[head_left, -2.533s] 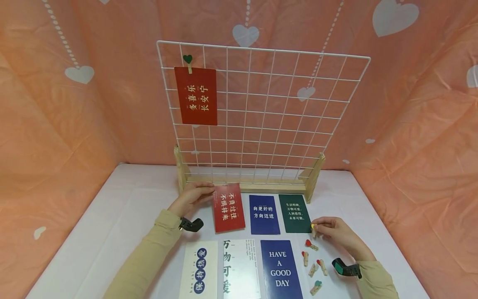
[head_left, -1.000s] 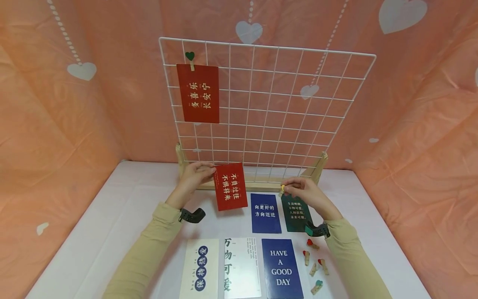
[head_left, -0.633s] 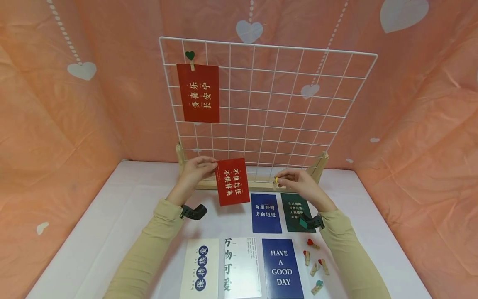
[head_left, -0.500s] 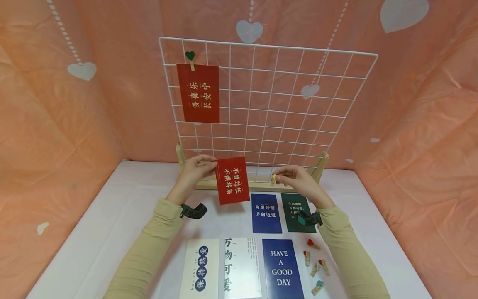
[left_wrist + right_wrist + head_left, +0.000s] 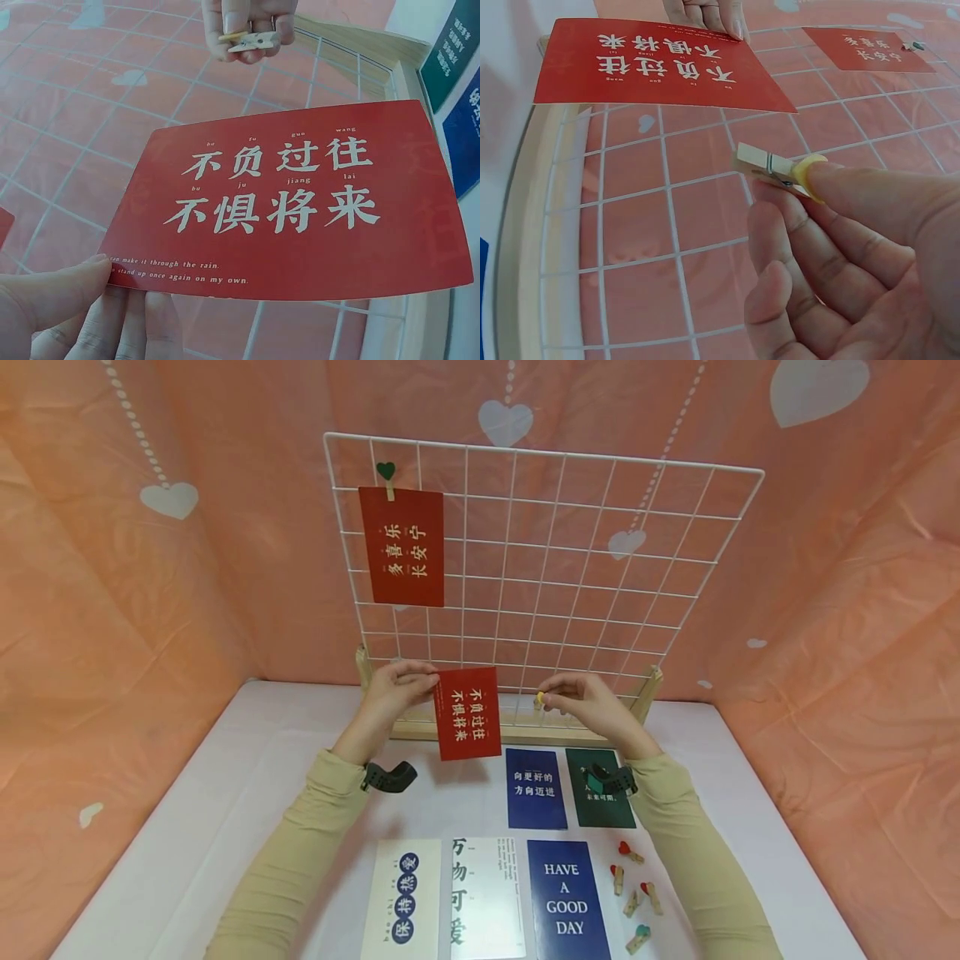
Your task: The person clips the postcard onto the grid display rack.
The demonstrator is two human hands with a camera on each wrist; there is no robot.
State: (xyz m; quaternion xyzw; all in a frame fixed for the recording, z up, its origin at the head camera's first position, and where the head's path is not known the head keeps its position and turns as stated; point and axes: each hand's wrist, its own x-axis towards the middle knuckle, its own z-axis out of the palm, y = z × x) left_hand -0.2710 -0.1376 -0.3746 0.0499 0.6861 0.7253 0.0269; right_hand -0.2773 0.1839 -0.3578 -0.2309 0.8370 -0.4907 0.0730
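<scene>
Head view — left grip holds red card, right grip — clothespin.

From the head, the head camera is looking forward and down from farthest off, taking in the tabletop, wire rack, left hand and right hand. Close to the left hand, the left wrist camera is peering across the held red card toward the right hand at the top edge. The right wrist camera is facing roughly the opposite way, viewing the clothespin at close range and the held red card upside down beyond. All three views are sharing the held red card, the clothespin and part of the wire rack.
</scene>
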